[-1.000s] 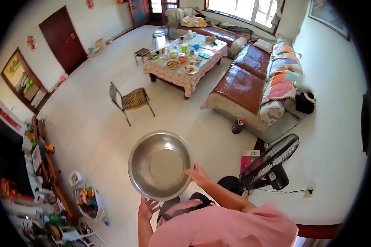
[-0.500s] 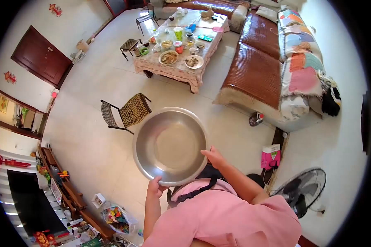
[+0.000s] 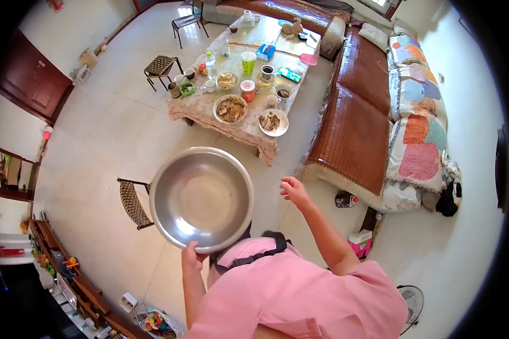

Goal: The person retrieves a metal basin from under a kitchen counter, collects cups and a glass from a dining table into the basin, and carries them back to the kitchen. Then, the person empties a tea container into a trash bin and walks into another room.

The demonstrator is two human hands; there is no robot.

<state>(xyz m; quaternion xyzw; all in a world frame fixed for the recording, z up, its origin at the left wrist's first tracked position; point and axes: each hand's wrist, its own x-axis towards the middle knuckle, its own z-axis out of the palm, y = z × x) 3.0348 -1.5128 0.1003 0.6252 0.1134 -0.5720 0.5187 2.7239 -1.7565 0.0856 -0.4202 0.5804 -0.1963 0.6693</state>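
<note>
On the metal basin (image 3: pixel 203 195), only the left hand (image 3: pixel 193 261); right hand (image 3: pixel 294 192) now off.

Pink short-sleeved shirt (image 3: pixel 305 294) — black buckled strap (image 3: pixel 244 261)

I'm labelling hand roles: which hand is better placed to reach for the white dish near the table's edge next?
Probably the right hand: it appears empty and is extended forward, nearer in view to the white dish, while the left hand holds the metal basin by its rim.
</note>
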